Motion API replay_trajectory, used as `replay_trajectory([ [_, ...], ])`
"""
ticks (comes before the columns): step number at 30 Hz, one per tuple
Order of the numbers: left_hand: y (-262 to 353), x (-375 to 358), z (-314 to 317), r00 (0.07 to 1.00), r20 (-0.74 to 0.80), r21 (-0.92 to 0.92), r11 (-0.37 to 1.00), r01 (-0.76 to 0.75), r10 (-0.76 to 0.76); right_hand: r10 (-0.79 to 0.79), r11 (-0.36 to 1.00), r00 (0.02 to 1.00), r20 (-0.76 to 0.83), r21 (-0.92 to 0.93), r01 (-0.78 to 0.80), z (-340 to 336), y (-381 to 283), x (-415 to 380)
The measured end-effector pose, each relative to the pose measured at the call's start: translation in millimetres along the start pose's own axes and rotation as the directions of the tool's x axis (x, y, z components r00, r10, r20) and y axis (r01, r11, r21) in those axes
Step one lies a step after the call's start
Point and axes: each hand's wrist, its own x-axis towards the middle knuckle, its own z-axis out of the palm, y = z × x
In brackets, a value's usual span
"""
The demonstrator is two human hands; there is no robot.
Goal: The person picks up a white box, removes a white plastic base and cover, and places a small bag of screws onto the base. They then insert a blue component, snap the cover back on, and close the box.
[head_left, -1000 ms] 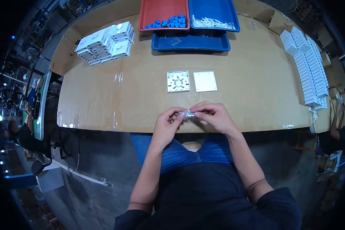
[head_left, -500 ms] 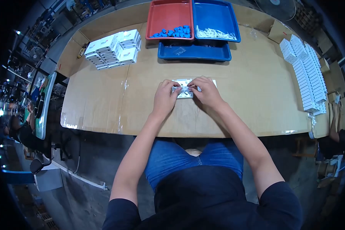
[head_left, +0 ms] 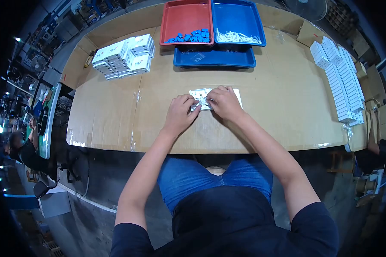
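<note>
A white housing [head_left: 197, 93] lies on the cardboard-covered table in front of me, its inner side up. A second flat white part [head_left: 237, 93] lies just right of it, partly behind my right hand. My left hand [head_left: 182, 112] is at the housing's left side, fingers and thumb drawn together over its middle. From the right, my right hand [head_left: 224, 103] reaches onto the same housing with its fingers closed. Small pale pieces show between the fingertips; what each hand pinches is too small to make out.
Beyond my hands are a red tray [head_left: 186, 17] with blue pieces, a blue tray [head_left: 237, 19] with white pieces, and a lower blue tray [head_left: 214, 60]. Stacked white units stand at left [head_left: 120, 58] and right [head_left: 341, 85]. Co-workers sit at both edges.
My left hand has moved slightly left and down, and my right hand slightly left, so more of the housing shows between them. The whole view has shifted a little.
</note>
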Motion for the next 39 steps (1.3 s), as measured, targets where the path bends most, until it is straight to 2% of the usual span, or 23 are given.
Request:
replay_trajectory([
  [1, 1.4, -3.5, -2.3, 0.997, -0.016, -0.016, 0.997, -0.071, 0.071, 0.003, 1.000, 1.000, 0.000, 0.000, -0.003, -0.3, 0.8, -2.1],
  [4, 3.3, -9.6, -3.6, 0.995, -0.025, -0.034, 0.995, -0.095, 0.095, -0.048, 0.999, 0.999, -0.025, 0.019, 0.048, -7.0, 0.2, -3.8],
  [6, 2.5, -10.3, -3.1, 0.994, -0.010, -0.032, 0.994, -0.106, 0.106, -0.066, 0.996, 0.996, 0.066, -0.047, 0.069, -11.3, -2.9, -1.2],
  [7, 1.4, -9.4, -2.6, 0.994, 0.004, -0.024, 0.993, -0.111, 0.112, -0.067, 0.996, 0.996, 0.063, -0.054, 0.070, -12.8, -4.5, 1.3],
  [9, 3.7, -10.7, -2.0, 0.996, 0.000, -0.012, 0.995, -0.094, 0.094, -0.009, 0.995, 0.983, 0.184, -0.095, 0.027, -15.0, -7.4, 9.3],
  [11, 4.7, -10.4, -1.8, 0.998, -0.004, 0.001, 0.998, -0.070, 0.070, -0.006, 0.993, 0.986, 0.168, -0.117, 0.026, -17.2, -7.5, 16.5],
  [13, 6.9, -8.0, -4.0, 0.997, 0.032, 0.016, 0.997, -0.073, 0.072, 0.141, 0.987, 0.936, 0.323, -0.125, -0.105, -19.9, -6.7, 25.2],
  [16, 7.5, -5.7, -4.6, 0.996, 0.072, 0.028, 0.998, -0.049, 0.047, 0.086, 0.992, 0.963, 0.255, -0.115, -0.058, -16.8, -3.9, 26.0],
  [20, 5.0, -3.8, -4.5, 0.995, 0.091, 0.022, 0.999, -0.034, 0.032, 0.055, 0.994, 0.964, 0.260, -0.109, -0.028, -15.8, -0.9, 30.5],
  [22, 4.1, -1.8, -4.5, 0.995, 0.096, 0.029, 0.999, -0.030, 0.027, 0.069, 0.980, 0.947, 0.314, -0.199, -0.005, -19.4, -5.1, 32.8],
  [26, 3.8, -0.6, -4.8, 0.995, 0.103, 0.019, 1.000, -0.018, 0.016, 0.059, 0.981, 0.952, 0.299, -0.196, 0.000, -16.9, -6.0, 36.6],
  [30, 2.3, -1.2, -4.6, 0.994, 0.108, 0.003, 1.000, 0.003, -0.003, 0.095, 0.992, 0.955, 0.280, -0.110, -0.067, -17.0, -6.8, 31.8],
  [32, 0.0, 0.3, -3.3, 0.994, 0.111, -0.006, 1.000, 0.005, -0.004, -0.098, 0.978, 0.977, 0.192, -0.165, 0.131, -20.3, -3.6, 29.9],
  [33, 1.0, -1.2, -3.1, 0.995, 0.098, -0.003, 1.000, 0.013, -0.012, -0.094, 0.978, 0.977, 0.190, -0.167, 0.126, -26.3, -5.4, 30.3],
  [35, 0.8, 0.8, -3.0, 0.997, 0.077, 0.006, 1.000, 0.012, -0.013, -0.144, 0.946, 0.930, 0.337, -0.229, 0.230, -39.0, -7.7, 35.6],
  [36, 1.0, -0.9, -2.3, 0.997, 0.072, 0.004, 1.000, 0.009, -0.009, -0.148, 0.945, 0.930, 0.335, -0.229, 0.232, -39.5, -4.8, 38.4],
  [38, 0.4, -3.4, -2.3, 0.998, 0.062, 0.003, 1.000, 0.010, -0.010, -0.144, 0.958, 0.843, 0.519, -0.140, 0.250, -41.2, 2.5, 49.9],
  [39, 1.1, -4.4, -2.5, 0.997, 0.073, 0.003, 1.000, -0.001, 0.001, -0.147, 0.957, 0.839, 0.524, -0.139, 0.255, -45.7, 3.5, 58.2],
])
